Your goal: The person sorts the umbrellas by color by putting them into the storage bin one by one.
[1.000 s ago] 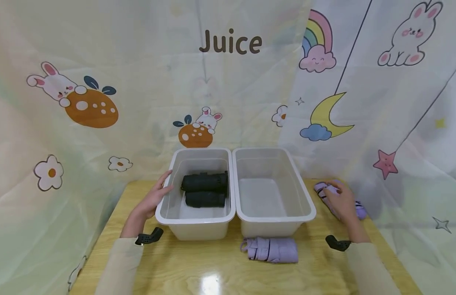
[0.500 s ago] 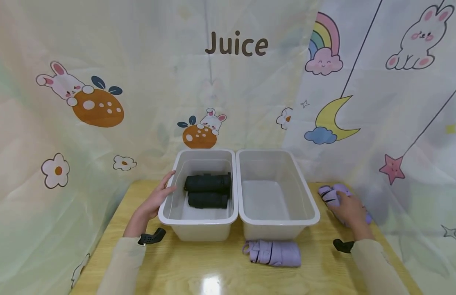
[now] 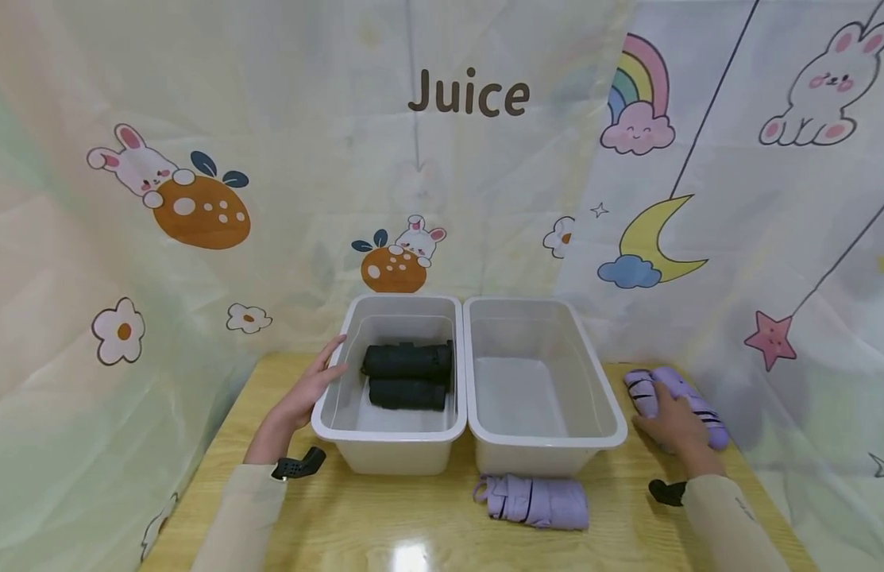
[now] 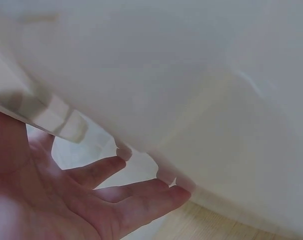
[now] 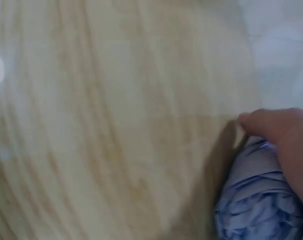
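Note:
My left hand [image 3: 307, 397] lies at the outer left side of the left white bin [image 3: 391, 435], fingers extended and fingertips against its wall in the left wrist view. Two black folded umbrellas lie in that bin, a back one [image 3: 407, 362] and a front one [image 3: 407, 394]. At the table's right end my right hand [image 3: 676, 423] grips a lilac folded umbrella [image 3: 640, 388], its thumb along the roll's side in the right wrist view; the hand hides part of it. A second lilac umbrella [image 3: 709, 421] lies right beside it, partly behind the hand.
A right white bin [image 3: 549, 442] stands side by side with the left one, with nothing in it. In front of it lies another lilac folded umbrella [image 3: 538, 502] with a wrist loop. A printed curtain [image 3: 484, 183] encloses the wooden table [image 3: 341, 524] at the back and sides.
The head view has shifted slightly. My right hand has shifted over the lilac umbrellas, and the two now show as separate rolls. My left hand stays at the left bin.

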`<state>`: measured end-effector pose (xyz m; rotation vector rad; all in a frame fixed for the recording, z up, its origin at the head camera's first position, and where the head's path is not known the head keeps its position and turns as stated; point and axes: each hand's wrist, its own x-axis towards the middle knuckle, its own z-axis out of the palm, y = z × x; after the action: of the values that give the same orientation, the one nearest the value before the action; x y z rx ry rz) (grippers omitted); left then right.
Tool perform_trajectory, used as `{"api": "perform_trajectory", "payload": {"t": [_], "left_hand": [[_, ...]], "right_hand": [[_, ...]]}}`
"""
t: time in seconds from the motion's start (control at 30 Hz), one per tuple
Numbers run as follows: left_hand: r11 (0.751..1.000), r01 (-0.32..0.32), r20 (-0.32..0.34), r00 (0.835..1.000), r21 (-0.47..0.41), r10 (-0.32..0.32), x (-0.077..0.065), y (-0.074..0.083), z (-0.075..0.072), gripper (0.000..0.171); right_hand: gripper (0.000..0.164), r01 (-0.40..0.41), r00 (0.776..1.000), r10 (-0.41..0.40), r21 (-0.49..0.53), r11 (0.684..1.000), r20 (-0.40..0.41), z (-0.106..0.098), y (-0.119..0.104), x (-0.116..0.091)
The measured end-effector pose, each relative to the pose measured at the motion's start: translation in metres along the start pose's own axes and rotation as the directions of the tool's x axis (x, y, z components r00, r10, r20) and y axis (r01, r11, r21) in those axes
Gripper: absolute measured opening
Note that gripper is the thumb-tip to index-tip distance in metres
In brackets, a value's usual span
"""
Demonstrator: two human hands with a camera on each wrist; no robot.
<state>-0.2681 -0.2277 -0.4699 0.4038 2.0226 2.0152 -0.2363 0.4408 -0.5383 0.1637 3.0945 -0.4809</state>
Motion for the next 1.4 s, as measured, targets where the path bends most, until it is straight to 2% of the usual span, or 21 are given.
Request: {"api": "perform_trajectory", "payload": {"t": [0.1, 0.27, 0.5, 0.63, 0.77, 0.97, 1.2, 1.4], "left_hand": [[1.0, -0.007, 0.0, 1.0, 0.005, 0.007, 0.001, 0.0, 0.0, 0.059], [1.0, -0.007, -0.003, 1.0, 0.005, 0.007, 0.002, 0.001, -0.002, 0.06], [1.0, -0.01, -0.008, 1.0, 0.011, 0.011, 0.002, -0.001, -0.001, 0.059], [1.0, 0.006, -0.003, 1.0, 0.017, -0.005, -0.001, -0.003, 0.002, 0.06], [1.0, 0.012, -0.013, 1.0, 0.019, -0.012, -0.003, -0.003, 0.003, 0.06], [1.0, 0.011, -0.023, 1.0, 0.025, -0.01, -0.004, -0.002, 0.002, 0.061], [0.999, 0.008, -0.018, 1.0, 0.035, -0.008, 0.0, 0.0, 0.001, 0.061], [1.0, 0.004, -0.015, 1.0, 0.016, -0.004, 0.0, 0.0, 0.0, 0.06]], "right_hand": [[0.101, -0.025, 1.0, 0.025, 0.015, 1.0, 0.007, 0.001, -0.002, -0.002], [0.098, -0.061, 0.998, 0.062, 0.034, 0.998, -0.03, 0.004, -0.003, -0.001], [0.095, -0.034, 0.995, 0.042, 0.09, 0.995, -0.086, 0.003, 0.006, 0.002], [0.087, 0.016, 0.99, -0.001, 0.109, 0.994, -0.142, -0.008, 0.008, 0.003], [0.082, 0.092, 0.982, -0.069, 0.125, 0.988, -0.176, -0.03, 0.002, 0.007], [0.086, 0.166, 0.963, -0.151, 0.049, 0.985, -0.225, -0.078, -0.023, 0.013], [0.083, 0.279, 0.932, -0.269, 0.008, 0.96, -0.242, -0.135, -0.07, 0.01], [0.078, 0.375, 0.893, -0.378, -0.06, 0.925, -0.244, -0.165, -0.114, 0.017]]}}
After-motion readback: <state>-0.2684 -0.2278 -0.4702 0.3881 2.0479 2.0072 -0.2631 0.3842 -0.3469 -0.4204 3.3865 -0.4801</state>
